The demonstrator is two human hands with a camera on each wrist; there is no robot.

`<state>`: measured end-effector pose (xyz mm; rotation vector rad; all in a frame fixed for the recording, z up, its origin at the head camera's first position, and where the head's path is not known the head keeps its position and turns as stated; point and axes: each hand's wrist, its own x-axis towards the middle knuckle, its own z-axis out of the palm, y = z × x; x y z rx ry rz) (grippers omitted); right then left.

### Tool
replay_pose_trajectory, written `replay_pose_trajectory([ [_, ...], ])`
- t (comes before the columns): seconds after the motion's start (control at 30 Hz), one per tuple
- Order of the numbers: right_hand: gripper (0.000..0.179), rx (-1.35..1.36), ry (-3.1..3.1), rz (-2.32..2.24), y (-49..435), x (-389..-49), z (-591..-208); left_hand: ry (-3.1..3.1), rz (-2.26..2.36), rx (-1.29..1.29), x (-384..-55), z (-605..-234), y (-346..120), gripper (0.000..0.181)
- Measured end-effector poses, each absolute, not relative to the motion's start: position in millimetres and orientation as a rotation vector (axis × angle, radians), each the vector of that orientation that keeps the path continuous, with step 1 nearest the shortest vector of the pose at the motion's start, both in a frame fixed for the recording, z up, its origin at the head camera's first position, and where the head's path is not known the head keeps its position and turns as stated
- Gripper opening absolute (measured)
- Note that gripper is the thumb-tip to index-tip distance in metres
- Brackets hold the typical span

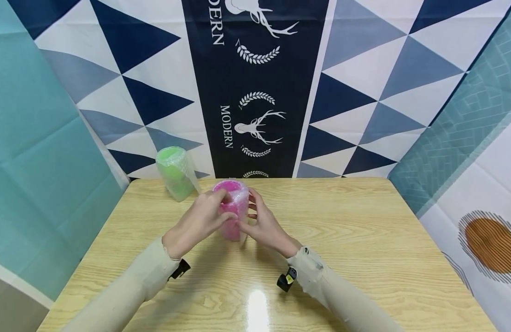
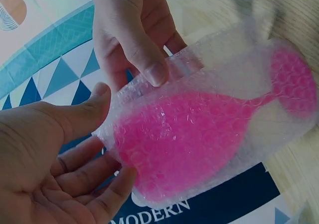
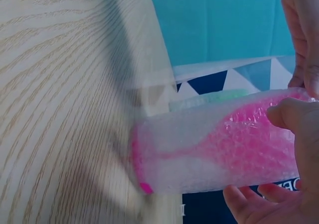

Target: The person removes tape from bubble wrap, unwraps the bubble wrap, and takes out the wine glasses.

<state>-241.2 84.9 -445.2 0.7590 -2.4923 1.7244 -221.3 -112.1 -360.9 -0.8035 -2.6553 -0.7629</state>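
- Bubble wrap encloses the pink goblet [image 2: 189, 134], the landmark for all places below; it is held mouth up, foot down.
- Left hand [image 1: 201, 214]: fingers bent at the goblet's rim, thumb set apart from them at the near side; they grip the mouth end. Exact thumb contact cannot be confirmed.
- Right hand [image 1: 265, 226]: thumb across the goblet's near face, fingers spread along its right side; the bowl is gripped between them.
- Goblet's foot: low over the table [image 1: 342, 240]; whether it touches the wood cannot be told.
- Sleeves: pale, one on each forearm, both nearer the wearer than the goblet. A small black device [image 1: 286, 279] sits at the right wrist, a second black device [image 1: 180, 269] at the left.
- Green cup [image 1: 176, 177]: also wrapped, on the table left of the goblet and farther back.
- Patterned cloth [image 1: 255, 83]: behind the goblet, printed with triangles, a dark band, deer heads and "MODERN".
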Motion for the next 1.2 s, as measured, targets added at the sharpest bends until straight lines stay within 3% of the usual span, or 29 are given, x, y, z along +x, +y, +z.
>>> replay_pose_trajectory([
  [0.37,0.073,0.708,-2.401,1.758,89,-238,-447,-2.527,-0.583,-0.836,-223,-373,-116,0.021],
  [0.77,0.027,0.695,-2.291,1.547,98,-230,-445,-2.526,-0.626,-0.853,-218,-375,-114,0.019],
  [1.2,0.02,0.889,-2.279,1.537,114,-218,-441,-2.423,-0.676,-1.067,-214,-381,-119,0.023],
])
